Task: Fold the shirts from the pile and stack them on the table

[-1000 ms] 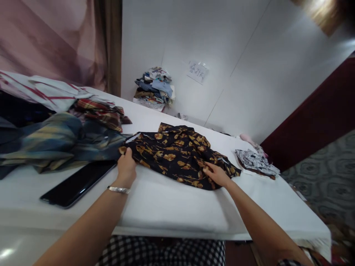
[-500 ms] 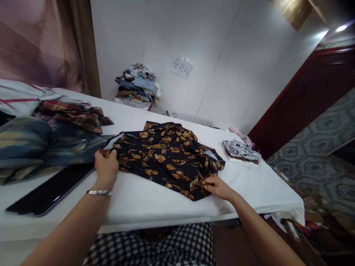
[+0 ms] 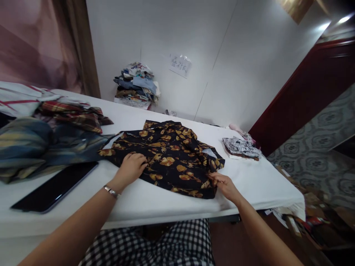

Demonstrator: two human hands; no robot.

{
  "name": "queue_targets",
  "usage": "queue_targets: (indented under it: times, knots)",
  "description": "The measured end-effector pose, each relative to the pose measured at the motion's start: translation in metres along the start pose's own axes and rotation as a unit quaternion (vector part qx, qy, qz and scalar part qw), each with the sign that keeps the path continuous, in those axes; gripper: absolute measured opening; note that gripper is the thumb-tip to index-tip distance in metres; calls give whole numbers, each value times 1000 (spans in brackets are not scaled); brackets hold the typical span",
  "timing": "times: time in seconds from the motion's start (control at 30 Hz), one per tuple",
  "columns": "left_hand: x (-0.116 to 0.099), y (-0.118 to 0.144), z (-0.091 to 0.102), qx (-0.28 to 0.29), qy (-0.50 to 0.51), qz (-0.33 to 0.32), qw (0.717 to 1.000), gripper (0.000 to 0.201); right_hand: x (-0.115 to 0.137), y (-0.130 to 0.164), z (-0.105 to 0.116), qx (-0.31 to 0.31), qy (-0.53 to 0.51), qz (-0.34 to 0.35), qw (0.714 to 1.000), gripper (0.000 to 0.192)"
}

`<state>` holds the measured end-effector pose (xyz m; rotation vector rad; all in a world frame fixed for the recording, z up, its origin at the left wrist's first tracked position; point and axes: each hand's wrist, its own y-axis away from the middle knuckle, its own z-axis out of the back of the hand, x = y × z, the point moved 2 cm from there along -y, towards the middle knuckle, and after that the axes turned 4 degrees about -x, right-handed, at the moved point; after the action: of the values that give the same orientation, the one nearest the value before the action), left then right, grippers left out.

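Observation:
A black shirt point(image 3: 169, 162) with a golden-brown floral print lies spread on the white-covered table in front of me. My left hand point(image 3: 132, 168) rests on the near left part of the shirt, palm down, its fingers lying on the fabric and slightly bent. With my right hand point(image 3: 226, 186) I pinch the shirt's near right edge between thumb and fingers. A light lining patch shows at each sleeve opening. Left of the shirt lies a dark, glossy flat device point(image 3: 54, 188).
Crumpled blue-yellow checked cloth point(image 3: 24, 144) and a red plaid garment point(image 3: 70, 116) lie on the left. A pile of clothes point(image 3: 137, 83) stands at the back by the wall. Folded black-and-white printed clothing point(image 3: 241, 147) is at the right. The white table point(image 3: 266, 181) ends near me.
My left hand has let go of the left sleeve end and moved right onto the shirt. The right hand has drawn the near right edge slightly rightward, and the hem lies straighter.

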<state>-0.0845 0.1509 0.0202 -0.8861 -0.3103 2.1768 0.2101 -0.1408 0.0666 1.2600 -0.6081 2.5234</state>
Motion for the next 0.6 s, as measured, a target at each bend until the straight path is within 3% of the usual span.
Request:
queue_targets:
  times: [0.13,0.27,0.4,0.5,0.6]
  knots:
    - [-15,-4,24,-46,51,21,997,9,-9,6,-7,-26,32,5,999,18]
    - [-38,4,53,-99,97,105,985,13,-2,10,-12,-55,39,-36,997,33]
    - [-74,22,66,-135,180,114,968,19,24,14,-34,51,89,12,995,68]
    - [-103,32,64,-77,300,127,942,25,36,14,-55,105,181,54,976,85]
    - [-119,33,69,-15,427,215,878,31,33,10,-67,104,269,79,954,68]
